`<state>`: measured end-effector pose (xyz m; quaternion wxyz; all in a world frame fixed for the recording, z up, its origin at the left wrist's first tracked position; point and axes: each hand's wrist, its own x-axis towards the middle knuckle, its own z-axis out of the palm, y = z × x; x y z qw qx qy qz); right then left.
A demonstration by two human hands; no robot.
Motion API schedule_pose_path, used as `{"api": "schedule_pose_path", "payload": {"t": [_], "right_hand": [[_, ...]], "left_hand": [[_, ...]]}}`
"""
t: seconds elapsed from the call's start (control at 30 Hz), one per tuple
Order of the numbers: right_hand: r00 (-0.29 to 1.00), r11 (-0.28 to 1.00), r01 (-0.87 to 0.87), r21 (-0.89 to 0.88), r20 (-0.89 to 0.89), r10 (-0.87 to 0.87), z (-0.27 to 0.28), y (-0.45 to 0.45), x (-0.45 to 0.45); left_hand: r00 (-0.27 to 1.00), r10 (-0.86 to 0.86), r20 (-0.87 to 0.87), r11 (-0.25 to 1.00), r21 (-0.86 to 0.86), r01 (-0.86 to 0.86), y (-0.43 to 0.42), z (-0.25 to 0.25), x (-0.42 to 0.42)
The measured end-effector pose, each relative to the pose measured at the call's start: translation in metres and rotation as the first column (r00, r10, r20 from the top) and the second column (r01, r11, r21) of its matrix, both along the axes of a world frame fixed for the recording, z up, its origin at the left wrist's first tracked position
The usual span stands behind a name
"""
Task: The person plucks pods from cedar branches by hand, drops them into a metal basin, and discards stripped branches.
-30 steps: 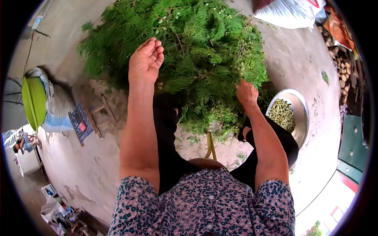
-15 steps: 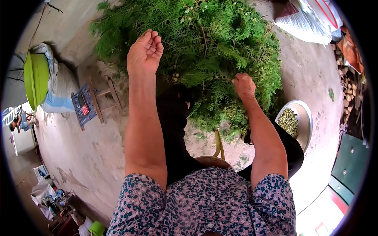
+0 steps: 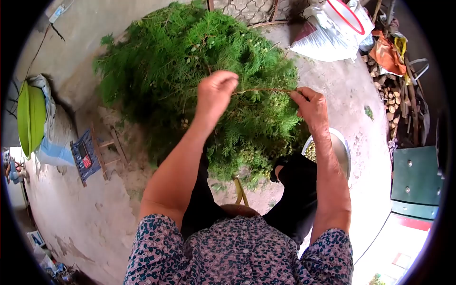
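A big heap of green cypress branches (image 3: 190, 61) lies on the ground before my knees, with small pale cones among the fronds. My right hand (image 3: 312, 108) pinches one end of a thin brown cypress branch (image 3: 266, 89) at the heap's right side. The branch runs left towards my left hand (image 3: 217, 92), whose fingers are closed over the greenery. Whether those fingers grip the branch or a small cone is hidden. Partly behind my right forearm stands a metal basin (image 3: 338, 151) holding small greenish cones (image 3: 311, 152).
At the left are a small folding stool (image 3: 97, 154) with a red device (image 3: 86, 161) on it, and a lime-green tub (image 3: 31, 118) against a sack. A white sack (image 3: 323, 40), stacked firewood (image 3: 392, 102) and a green cabinet (image 3: 414, 178) stand at the right.
My left hand has moved right and down, its fingers closing. My right hand, now holding a branch end, has shifted right. The camera view has also shifted.
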<state>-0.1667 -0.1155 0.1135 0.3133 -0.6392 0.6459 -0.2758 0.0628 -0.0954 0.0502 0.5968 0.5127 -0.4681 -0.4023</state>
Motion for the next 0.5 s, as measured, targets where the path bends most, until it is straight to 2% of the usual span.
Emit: {"api": "schedule_pose_path", "payload": {"t": [0.03,0.1,0.17,0.27,0.3,0.37,0.4,0.43,0.5], "right_hand": [[0.999,1.0,-0.014,0.002,0.032,0.014,0.004,0.005,0.0],[0.996,0.998,-0.059,0.014,0.066,0.058,0.008,0.011,0.0],[0.99,0.994,-0.105,0.026,0.097,0.102,0.007,0.012,0.001],[0.954,0.956,-0.263,-0.126,0.114,0.278,-0.006,0.007,-0.001],[0.955,0.958,-0.257,-0.125,0.121,0.272,-0.008,0.008,-0.002],[0.934,0.993,-0.118,0.027,0.342,0.102,0.003,0.014,0.011],[0.908,1.0,-0.008,-0.026,0.42,0.018,0.0,0.013,0.014],[0.906,1.0,-0.003,-0.02,0.424,0.011,-0.006,0.009,0.011],[0.706,0.943,0.327,-0.055,0.678,-0.205,-0.017,0.0,0.003]], "left_hand": [[0.986,-0.003,0.167,0.996,-0.089,0.018,0.0,-0.003,-0.013],[0.824,0.13,0.551,0.956,-0.289,0.042,0.004,0.007,-0.032],[0.751,0.149,0.643,0.916,-0.376,0.14,0.007,0.017,-0.044],[0.691,0.146,0.708,0.9,-0.384,0.204,0.012,0.028,-0.062],[0.687,0.14,0.714,0.9,-0.38,0.212,0.01,0.024,-0.063],[0.756,0.106,0.646,0.902,-0.383,0.201,0.006,0.009,-0.061],[0.847,0.036,0.53,0.936,-0.316,0.158,0.006,-0.004,-0.06],[0.962,-0.123,0.243,0.957,-0.228,0.18,0.005,-0.005,-0.06],[0.965,-0.249,0.077,0.968,0.015,0.249,0.006,-0.002,-0.049]]}}
